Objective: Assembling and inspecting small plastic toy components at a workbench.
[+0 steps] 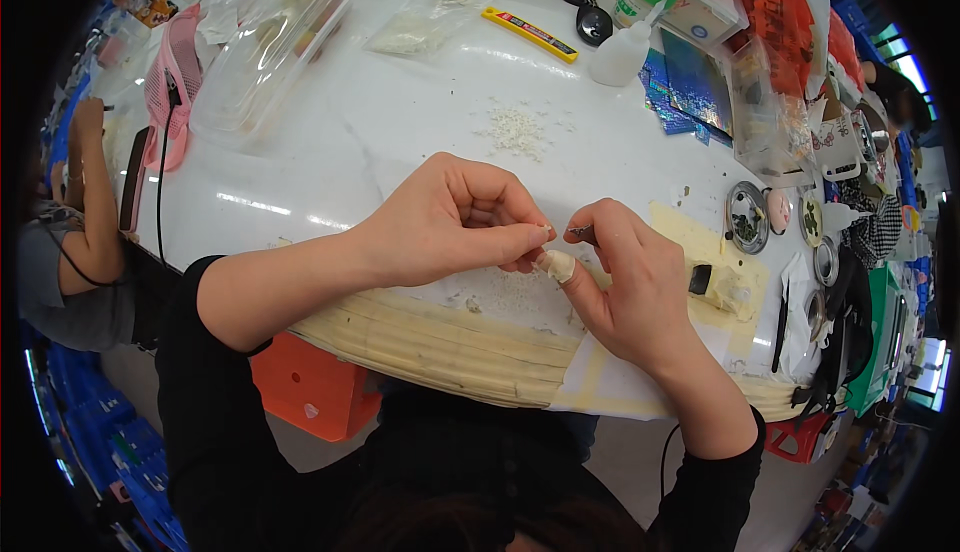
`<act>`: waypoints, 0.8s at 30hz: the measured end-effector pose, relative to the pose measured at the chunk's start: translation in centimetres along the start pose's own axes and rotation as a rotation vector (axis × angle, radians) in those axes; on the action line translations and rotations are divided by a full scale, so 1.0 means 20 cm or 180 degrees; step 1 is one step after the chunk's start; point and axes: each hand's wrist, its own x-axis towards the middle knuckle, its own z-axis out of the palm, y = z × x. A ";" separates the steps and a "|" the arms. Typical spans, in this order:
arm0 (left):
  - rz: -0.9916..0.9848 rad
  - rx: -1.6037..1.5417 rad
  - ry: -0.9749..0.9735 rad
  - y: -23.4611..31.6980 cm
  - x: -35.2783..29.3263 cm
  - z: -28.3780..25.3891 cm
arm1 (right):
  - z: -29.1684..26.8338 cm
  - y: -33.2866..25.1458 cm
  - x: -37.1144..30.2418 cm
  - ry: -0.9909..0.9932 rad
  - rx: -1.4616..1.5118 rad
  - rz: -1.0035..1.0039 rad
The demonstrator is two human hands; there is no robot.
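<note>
My left hand point(450, 220) is closed over the white table, thumb and index finger pinched together. Something tiny and pale shows at its fingertips, too small to name. Close beside it is my right hand point(632, 287), fingers bent, its thumb wrapped in cream-coloured tape point(557, 265). A small dark, shiny piece point(577, 234) shows at the right index fingertip; its kind is unclear. The two hands nearly meet at the fingertips. Just beyond them lies a loose pile of small white bits point(515, 130), with more bits scattered on the table under my hands.
A yellow box-shaped stick point(530, 34), a white squeeze bottle point(618, 57) and blue shiny sheets point(690, 87) lie at the far side. Round tins point(747, 217) stand at right near a taped block point(725, 287). Left are a clear plastic lid point(265, 62) and another person's arm point(92, 192).
</note>
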 end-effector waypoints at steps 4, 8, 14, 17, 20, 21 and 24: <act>-0.0013 -0.0102 -0.0029 -0.01 0.00 0.00 | 0.00 -0.01 0.00 0.0021 0.0085 0.0039; 0.0099 -0.0037 -0.0002 -0.01 0.00 0.01 | 0.00 -0.01 0.00 -0.0098 0.0197 0.0130; 0.0650 0.0529 -0.0008 -0.03 0.00 0.01 | 0.00 -0.01 0.00 -0.0093 0.0362 0.0152; 0.0940 0.0900 0.0004 -0.03 0.00 0.01 | 0.01 -0.01 0.00 -0.0116 0.0362 0.0110; 0.1188 0.1226 -0.0013 -0.03 0.00 0.01 | 0.01 -0.02 0.00 -0.0105 0.0368 0.0086; 0.1205 0.1303 -0.0016 -0.02 0.00 0.00 | 0.01 -0.03 -0.01 -0.0095 0.0372 0.0082; 0.1246 0.1328 0.0022 -0.03 0.00 0.01 | 0.01 -0.02 -0.01 -0.0041 0.0364 0.0023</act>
